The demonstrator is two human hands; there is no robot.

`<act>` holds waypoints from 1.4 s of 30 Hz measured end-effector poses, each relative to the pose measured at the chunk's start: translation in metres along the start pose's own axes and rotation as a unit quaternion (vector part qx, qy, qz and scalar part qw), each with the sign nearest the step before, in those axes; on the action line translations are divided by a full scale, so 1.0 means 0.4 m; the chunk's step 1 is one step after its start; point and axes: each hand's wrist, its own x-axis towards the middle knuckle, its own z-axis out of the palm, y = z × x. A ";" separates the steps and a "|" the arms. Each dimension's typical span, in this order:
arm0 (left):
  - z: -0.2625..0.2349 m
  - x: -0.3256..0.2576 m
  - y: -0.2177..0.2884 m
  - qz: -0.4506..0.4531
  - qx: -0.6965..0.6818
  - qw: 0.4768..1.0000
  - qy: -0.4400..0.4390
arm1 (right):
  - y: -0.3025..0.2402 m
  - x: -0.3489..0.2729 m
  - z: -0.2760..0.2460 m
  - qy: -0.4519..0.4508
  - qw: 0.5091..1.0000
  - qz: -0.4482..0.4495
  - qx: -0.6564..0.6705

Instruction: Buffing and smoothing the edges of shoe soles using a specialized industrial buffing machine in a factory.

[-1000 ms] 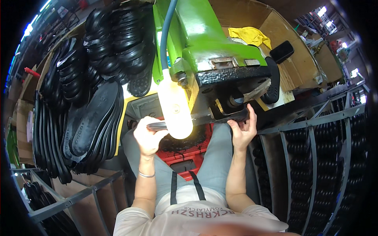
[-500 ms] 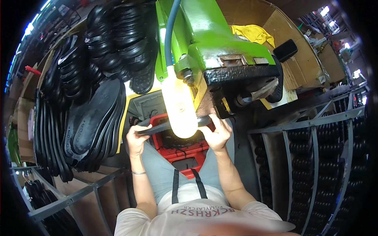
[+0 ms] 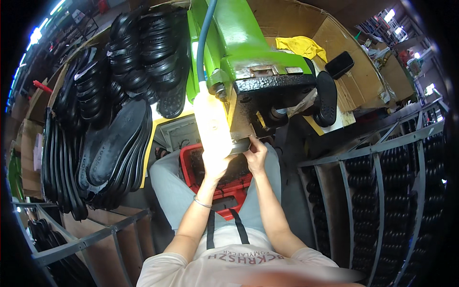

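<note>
A black shoe sole (image 3: pixel 240 146) is held edge-on beneath the black head of a green machine (image 3: pixel 267 86). My right hand (image 3: pixel 256 157) pinches its right end, thumb and fingers closed. On the other side my left hand (image 3: pixel 216 165) is closed at the sole, its fingertips lost behind the glare of a lit lamp (image 3: pixel 213 124). The sole's left part is hidden by that lamp. Both hands are close together, above a red plastic crate (image 3: pixel 187 172) between my knees.
Stacks of black soles (image 3: pixel 117 143) crowd the left side. A yellow cloth (image 3: pixel 302 47), a dark phone-like slab (image 3: pixel 339 65) and a single sole (image 3: pixel 327 98) lie right of the machine. Metal racks (image 3: pixel 377 155) of black soles stand at right, with another metal frame (image 3: pixel 91 241) at lower left.
My left hand has moved right and in behind the lamp, closer to my right hand. The sole has turned, with its rounded end now showing between the hands. My right hand has shifted slightly left.
</note>
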 end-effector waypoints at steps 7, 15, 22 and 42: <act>0.043 -0.017 -0.061 -0.029 -0.122 0.990 0.069 | 0.104 -0.035 -0.130 0.121 0.933 0.206 0.269; -0.050 0.039 0.134 0.075 -0.037 0.995 0.055 | -0.248 0.122 -0.237 0.096 0.977 -0.025 -0.190; -0.196 0.008 0.103 -0.047 -0.344 0.935 0.073 | -0.367 0.130 -0.077 0.014 0.977 -0.052 -0.208; -0.078 -0.168 0.295 0.123 0.251 0.922 -0.267 | -0.141 -0.228 -0.108 -0.003 0.758 0.609 0.234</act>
